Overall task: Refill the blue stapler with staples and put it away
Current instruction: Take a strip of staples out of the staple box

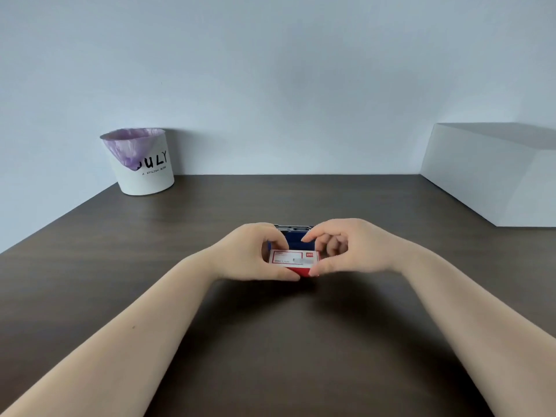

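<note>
A small red and white staple box (293,259) sits at the middle of the dark table (120,242), held between both hands. My left hand (249,257) grips its left end with thumb under and fingers on top. My right hand (346,248) pinches its right end. Right behind the box lies the blue stapler (296,238), mostly hidden by my fingers, with a metal edge showing along its far side.
A white round bin (144,173) lined with a purple bag stands at the back left against the wall. A white box (493,176) stands at the back right.
</note>
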